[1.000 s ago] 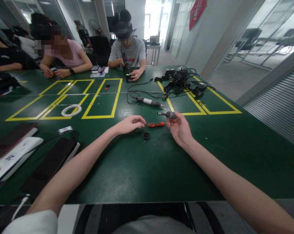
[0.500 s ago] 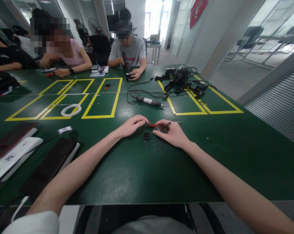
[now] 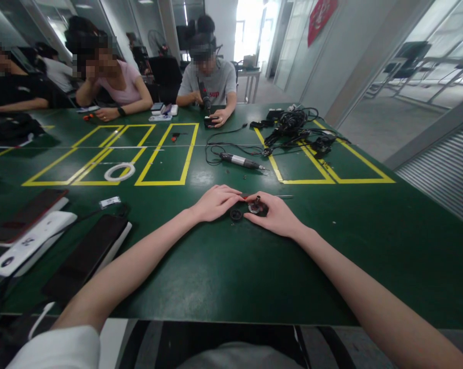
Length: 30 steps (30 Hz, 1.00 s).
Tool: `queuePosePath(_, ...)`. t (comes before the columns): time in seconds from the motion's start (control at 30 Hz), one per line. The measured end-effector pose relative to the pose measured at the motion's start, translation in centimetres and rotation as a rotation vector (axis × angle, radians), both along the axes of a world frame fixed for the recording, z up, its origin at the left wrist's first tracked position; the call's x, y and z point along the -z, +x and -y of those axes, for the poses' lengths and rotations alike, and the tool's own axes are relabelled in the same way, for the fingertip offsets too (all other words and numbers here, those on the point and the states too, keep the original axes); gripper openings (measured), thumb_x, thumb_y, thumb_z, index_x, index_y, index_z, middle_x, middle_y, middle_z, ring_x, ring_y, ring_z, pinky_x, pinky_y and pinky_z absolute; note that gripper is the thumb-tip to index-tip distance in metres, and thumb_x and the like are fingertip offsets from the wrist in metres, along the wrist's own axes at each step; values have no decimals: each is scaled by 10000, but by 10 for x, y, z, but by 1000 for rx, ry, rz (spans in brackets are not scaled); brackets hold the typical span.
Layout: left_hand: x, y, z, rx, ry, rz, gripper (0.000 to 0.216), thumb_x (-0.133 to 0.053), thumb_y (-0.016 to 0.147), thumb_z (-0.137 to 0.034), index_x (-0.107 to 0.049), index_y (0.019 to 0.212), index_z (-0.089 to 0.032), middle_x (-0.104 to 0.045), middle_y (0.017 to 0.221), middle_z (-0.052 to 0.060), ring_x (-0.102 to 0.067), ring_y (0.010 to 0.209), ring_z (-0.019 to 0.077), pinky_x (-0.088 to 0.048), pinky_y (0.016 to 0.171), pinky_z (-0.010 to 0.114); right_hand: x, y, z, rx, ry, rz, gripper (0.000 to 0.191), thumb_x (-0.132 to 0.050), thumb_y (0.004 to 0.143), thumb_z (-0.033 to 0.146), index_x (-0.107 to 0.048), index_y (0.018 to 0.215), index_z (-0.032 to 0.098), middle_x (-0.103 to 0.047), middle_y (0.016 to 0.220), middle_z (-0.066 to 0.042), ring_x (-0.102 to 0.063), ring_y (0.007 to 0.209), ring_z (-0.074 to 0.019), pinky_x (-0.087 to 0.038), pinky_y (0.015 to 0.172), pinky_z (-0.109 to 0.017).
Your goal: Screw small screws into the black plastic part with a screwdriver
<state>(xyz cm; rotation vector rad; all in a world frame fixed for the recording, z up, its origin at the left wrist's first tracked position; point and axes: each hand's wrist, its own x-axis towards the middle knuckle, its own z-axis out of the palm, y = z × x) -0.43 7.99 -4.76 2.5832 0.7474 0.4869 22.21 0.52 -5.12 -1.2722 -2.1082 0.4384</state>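
My right hand (image 3: 276, 214) curls its fingers and thumb around a small round metal part with an upright dark shaft (image 3: 255, 206). My left hand (image 3: 218, 202) lies low over the table with its fingers stretched to the right, fingertips beside a red-handled screwdriver (image 3: 244, 198). The screwdriver's handle is partly covered by both hands; its thin shaft sticks out beyond my right hand. Between the two hands, a round black part (image 3: 236, 215) rests on the green table, just below my left fingertips.
Beyond my hands lies a black and silver electric screwdriver (image 3: 239, 161) with its cord. Tangled black cables (image 3: 291, 125) are heaped at back right. A white tape ring (image 3: 120, 172), power strip (image 3: 32, 241) and dark phone-like slab (image 3: 87, 256) lie leftward. Co-workers sit across the table.
My left hand has come nearer to the right hand and the black part. The shaft on the part in my right hand has turned from slanting to upright. The view has shifted slightly left.
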Motion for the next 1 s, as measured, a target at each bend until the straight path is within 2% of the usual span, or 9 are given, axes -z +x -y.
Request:
queuePosePath(0.07, 2, 0, 0, 21, 18, -12, 464, -331, 1092, -383, -749, 1220, -228, -672, 1427, 79, -601, 1328, 249, -422, 1128, 456, 0, 0, 0, -16, 4, -15, 286, -741, 848, 336, -678, 1092, 199, -739, 1036, -90, -699, 935, -267, -557, 842, -412)
queuePosePath(0.13, 3, 0, 0, 57, 3, -17, 470, -319, 1096, -375, -732, 1261, -223, -616, 1499, 85, -576, 1368, 248, -416, 1143, 454, 1, 0, 0, -25, -2, -7, 274, -747, 842, 332, -677, 1076, 207, -743, 1037, -93, -702, 973, -283, -558, 870, -431)
queuePosePath(0.33, 5, 0, 0, 82, -17, 15, 464, -326, 1099, -397, -724, 1291, -253, -627, 1466, 80, -569, 1363, 248, -403, 1174, 445, 3, 1, 0, -32, -11, -18, 281, -768, 828, 329, -691, 1067, 204, -743, 1020, -91, -696, 936, -274, -554, 850, -427)
queuePosePath(0.47, 6, 1, 0, 89, 30, 17, 474, -333, 1093, -401, -726, 1296, -232, -624, 1442, 108, -575, 1334, 271, -421, 1155, 466, 6, 1, -2, -19, -48, -29, 260, -761, 828, 299, -709, 1068, 212, -745, 950, -58, -669, 806, -228, -547, 760, -381)
queuePosePath(0.6, 7, 0, -2, -10, 66, 73, 473, -333, 1087, -387, -761, 1195, -217, -672, 1368, 101, -604, 1278, 267, -447, 1121, 464, 8, 1, -2, 4, -87, -67, 338, -753, 819, 268, -694, 1146, 208, -747, 981, -58, -677, 812, -223, -560, 766, -380)
queuePosePath(0.7, 7, -1, -5, -133, 65, 142, 485, -335, 1083, -381, -774, 995, -195, -731, 1212, 92, -650, 1163, 255, -480, 1065, 454, 6, 1, -1, -7, -66, -64, 371, -768, 800, 254, -686, 1161, 222, -738, 976, -57, -686, 878, -246, -568, 826, -416)
queuePosePath(0.8, 7, 0, -6, -204, 44, 182, 486, -353, 1076, -391, -725, 843, -182, -744, 1079, 91, -671, 1050, 242, -506, 997, 418, 2, 1, 0, -42, -37, -78, 388, -816, 777, 283, -692, 1142, 237, -731, 978, -56, -681, 934, -266, -564, 872, -448)
queuePosePath(1.0, 8, 2, -7, -310, -8, 209, 376, -377, 1064, -393, -666, 940, -186, -711, 972, 78, -653, 940, 227, -511, 897, 360, 3, -9, -3, -61, -5, -170, 383, -884, 753, 366, -737, 1079, 228, -753, 1002, -64, -649, 996, -283, -531, 934, -493)
